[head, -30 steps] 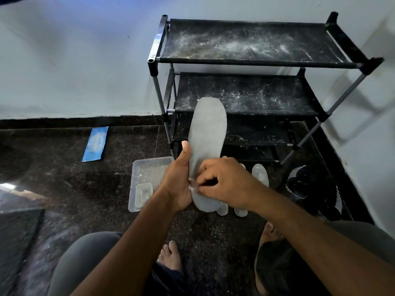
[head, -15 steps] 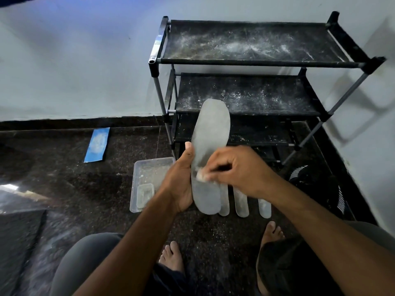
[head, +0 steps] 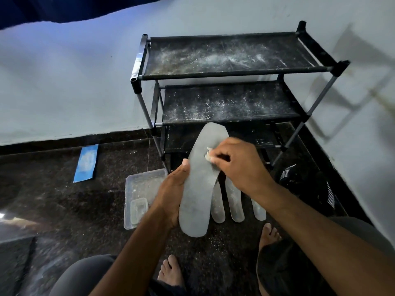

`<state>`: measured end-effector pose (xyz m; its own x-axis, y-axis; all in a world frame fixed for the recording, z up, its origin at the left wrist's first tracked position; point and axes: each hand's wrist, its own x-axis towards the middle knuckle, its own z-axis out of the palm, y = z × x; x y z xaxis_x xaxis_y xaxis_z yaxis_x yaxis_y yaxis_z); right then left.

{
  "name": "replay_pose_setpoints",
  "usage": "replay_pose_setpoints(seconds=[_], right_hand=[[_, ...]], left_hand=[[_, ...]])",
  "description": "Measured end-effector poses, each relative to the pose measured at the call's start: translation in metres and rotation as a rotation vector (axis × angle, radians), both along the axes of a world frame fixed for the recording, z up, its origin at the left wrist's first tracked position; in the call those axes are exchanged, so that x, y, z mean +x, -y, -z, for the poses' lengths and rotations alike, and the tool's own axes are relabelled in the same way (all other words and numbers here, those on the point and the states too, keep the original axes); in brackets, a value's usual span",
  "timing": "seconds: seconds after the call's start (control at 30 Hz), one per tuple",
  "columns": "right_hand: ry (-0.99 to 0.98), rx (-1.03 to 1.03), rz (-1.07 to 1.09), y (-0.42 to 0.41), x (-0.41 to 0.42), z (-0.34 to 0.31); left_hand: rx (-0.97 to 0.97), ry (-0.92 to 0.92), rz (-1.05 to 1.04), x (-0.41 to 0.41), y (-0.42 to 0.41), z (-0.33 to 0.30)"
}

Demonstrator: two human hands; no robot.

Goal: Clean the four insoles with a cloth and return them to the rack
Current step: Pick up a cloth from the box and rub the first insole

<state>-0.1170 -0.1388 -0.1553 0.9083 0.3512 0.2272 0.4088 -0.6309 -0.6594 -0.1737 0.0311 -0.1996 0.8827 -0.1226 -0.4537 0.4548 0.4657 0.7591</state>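
I'm looking down from the head camera, and the long flat grey insole (head: pixel 198 184) is up in front of me, held nearly upright with its toe end toward the rack. The left hand (head: pixel 173 195) grips it along the left edge near the lower half, thumb up the side, fingers wrapped behind where I can't see them. The right hand (head: pixel 237 165) is curled tight around a small pale cloth (head: pixel 208 155), just a scrap of it poking out past the knuckles, and it presses that cloth onto the upper part of the insole's face.

Down on the dark speckled stone floor (head: pixel 53 199), three more grey insoles (head: pixel 235 201) lie side by side, heels toward me, partly hidden behind the held one and the right wrist. They sit just in front of the black three-shelf metal rack (head: pixel 230 99), whose fabric shelves are streaked with white dust. The rack stands against the pale wall (head: pixel 64 82).

Left of the held insole, a clear rectangular plastic tray (head: pixel 136 184) rests on the floor with a smaller clear tub (head: pixel 139 210) inside it. Further left, near the skirting, a blue flat strip (head: pixel 86 162) lies on the floor. To the right of the rack there's a dark bundle with white stripes (head: pixel 307 184); I can't tell what it is. Bare feet (head: pixel 171 272) and grey-clad knees show at the bottom.
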Motion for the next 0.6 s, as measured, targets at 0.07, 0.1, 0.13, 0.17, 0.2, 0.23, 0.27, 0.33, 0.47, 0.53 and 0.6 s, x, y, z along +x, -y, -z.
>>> replay_pose_setpoints(seconds=[0.07,0.1,0.13,0.17,0.2,0.23,0.27,0.33,0.47,0.53,0.6], right_hand=[[-0.088,-0.111,-0.168,-0.005,-0.007,0.006],[-0.151,-0.080,-0.261,-0.007,-0.012,0.006],[-0.200,-0.019,-0.321,-0.007,-0.015,0.004],[-0.210,0.045,-0.329,-0.006,-0.016,0.001],[-0.184,0.099,-0.280,-0.003,-0.012,-0.001],[-0.127,0.129,-0.193,0.000,-0.005,-0.002],[-0.053,0.129,-0.095,0.005,0.002,-0.002],[0.056,0.047,0.036,0.012,0.011,0.000],[-0.084,-0.144,-0.187,0.003,-0.002,0.009],[-0.178,-0.008,-0.289,-0.002,-0.009,0.006],[-0.128,0.110,-0.205,0.001,-0.003,0.003]], left_hand=[[0.012,0.016,-0.010,0.000,0.001,0.000],[0.017,0.016,-0.016,0.000,0.002,-0.002],[0.019,0.014,-0.020,0.001,0.002,-0.003],[0.015,0.008,-0.026,0.001,0.002,-0.003],[0.005,0.004,-0.034,0.001,0.001,-0.003],[-0.009,0.003,-0.041,0.001,0.000,-0.003],[-0.013,-0.001,-0.048,0.001,-0.001,-0.003],[-0.019,0.001,-0.054,0.000,-0.002,-0.004],[-0.034,0.028,-0.058,0.000,0.001,-0.005],[-0.033,0.031,-0.058,0.001,0.002,-0.005],[-0.034,0.035,-0.048,0.001,0.002,-0.002]])
